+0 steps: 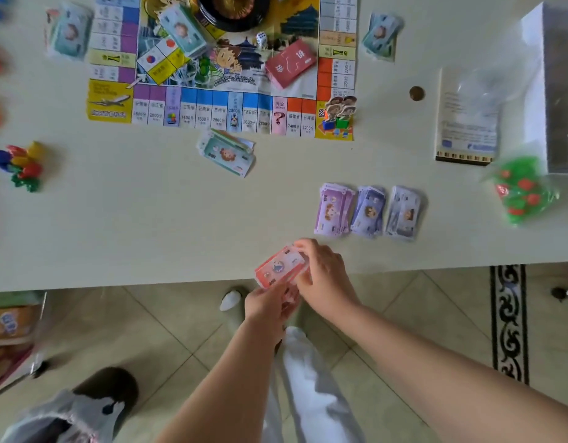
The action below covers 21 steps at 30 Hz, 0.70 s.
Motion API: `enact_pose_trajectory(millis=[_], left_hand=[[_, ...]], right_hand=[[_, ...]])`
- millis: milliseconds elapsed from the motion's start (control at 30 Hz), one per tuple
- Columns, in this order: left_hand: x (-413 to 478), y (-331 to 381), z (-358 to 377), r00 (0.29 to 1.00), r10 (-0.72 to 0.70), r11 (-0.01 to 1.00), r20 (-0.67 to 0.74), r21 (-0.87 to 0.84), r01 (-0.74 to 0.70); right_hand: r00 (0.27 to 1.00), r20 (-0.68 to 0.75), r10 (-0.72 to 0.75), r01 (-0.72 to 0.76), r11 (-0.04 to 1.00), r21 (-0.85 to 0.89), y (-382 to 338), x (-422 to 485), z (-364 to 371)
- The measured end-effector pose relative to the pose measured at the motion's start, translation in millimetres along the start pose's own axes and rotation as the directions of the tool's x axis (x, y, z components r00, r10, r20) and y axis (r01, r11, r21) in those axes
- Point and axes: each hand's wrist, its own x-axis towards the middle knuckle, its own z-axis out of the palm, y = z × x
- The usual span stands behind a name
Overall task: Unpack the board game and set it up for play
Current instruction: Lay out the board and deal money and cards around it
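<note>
- Game board (222,100): thin printed sheet, flat on pale smooth table (116,225); beige tiled floor (388,314) below.
- Paper red banknotes (281,266) over table's near edge, well apart from board.
- Left hand (265,306) grips them from below; right hand (324,273) pinches top note.
- Purple note piles (369,211) near right hand.

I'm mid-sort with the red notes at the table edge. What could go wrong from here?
1. The left hand and right hand hold the stack of red paper play-money notes over the near edge of the pale table; a loose note could drop to the tiled floor.
2. The three piles of purple paper notes lie close together; setting the red stack beside them might mix them.
</note>
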Motion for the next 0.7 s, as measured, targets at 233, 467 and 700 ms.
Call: enact_pose_trajectory(millis=[233,467,700], left_hand=[[-0.4,23.2,-29.1,0.855,0.501,0.753,0.130,0.422,-0.506],[6.0,73.1,-19.8,0.663,0.699,0.454,0.266,0.552,-0.700],[24.5,80.8,-19.1,0.498,0.814,0.183,0.299,0.682,-0.708]], right_hand=[[0.979,0.089,0.184,-0.203,0.922,0.329,-7.9,19.9,-14.4],[0.993,-0.110,0.050,-0.014,0.951,0.310,-17.7,59.3,-28.0],[0.988,-0.155,-0.026,0.055,0.982,0.182,-8.0,75.0,-8.9]])
